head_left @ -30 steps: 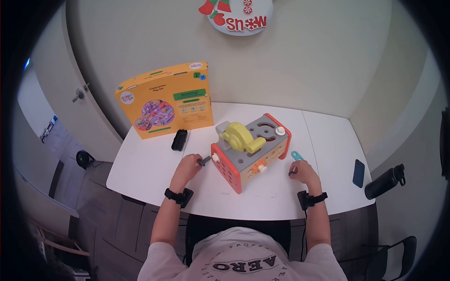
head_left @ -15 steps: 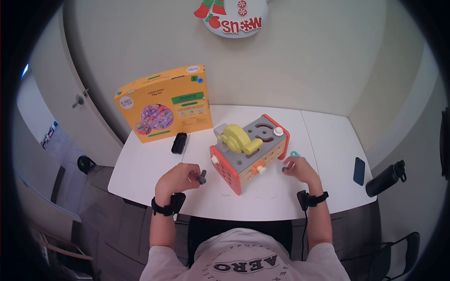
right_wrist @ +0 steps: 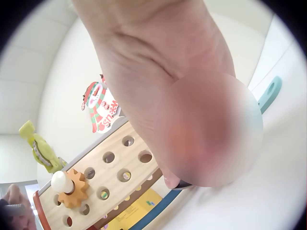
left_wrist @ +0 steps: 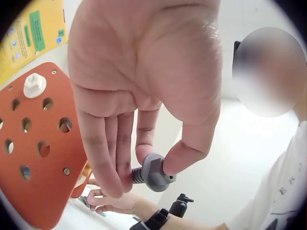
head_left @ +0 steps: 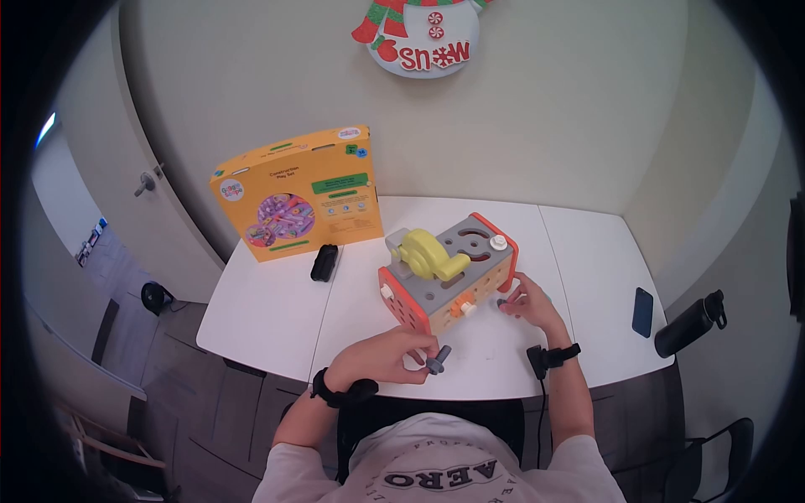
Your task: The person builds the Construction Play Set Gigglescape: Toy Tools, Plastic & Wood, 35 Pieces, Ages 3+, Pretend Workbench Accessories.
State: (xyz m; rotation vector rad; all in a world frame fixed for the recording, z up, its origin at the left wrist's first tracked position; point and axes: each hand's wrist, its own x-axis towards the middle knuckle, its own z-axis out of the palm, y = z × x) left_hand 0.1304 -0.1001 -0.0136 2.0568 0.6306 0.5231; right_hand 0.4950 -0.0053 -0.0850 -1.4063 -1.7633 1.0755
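Note:
My left hand [head_left: 387,355] pinches a grey bolt [head_left: 437,360] in front of the toy workbench [head_left: 457,272]; the left wrist view shows the bolt's hex head [left_wrist: 156,172] between thumb and fingers, its thread pointing left. Beside the bench's right front corner, my right hand [head_left: 532,303] holds a small dark grey piece [head_left: 502,305] at its fingertips. In the right wrist view that hand is partly blurred, and only a dark edge of the piece [right_wrist: 182,185] shows. The bench carries a yellow-green saw [head_left: 428,254], an orange gear [head_left: 457,308] and white bolts.
A yellow box [head_left: 293,193] stands at the back left, with a black case [head_left: 324,263] in front of it. On the right of the white table [head_left: 587,277] are a phone [head_left: 642,313] and a black bottle [head_left: 689,324]. A teal tool [right_wrist: 270,94] lies near my right hand.
My left hand has moved right and toward the body with the grey bolt, from the bench's left side to its front. My right hand has shifted slightly left, closer to the bench.

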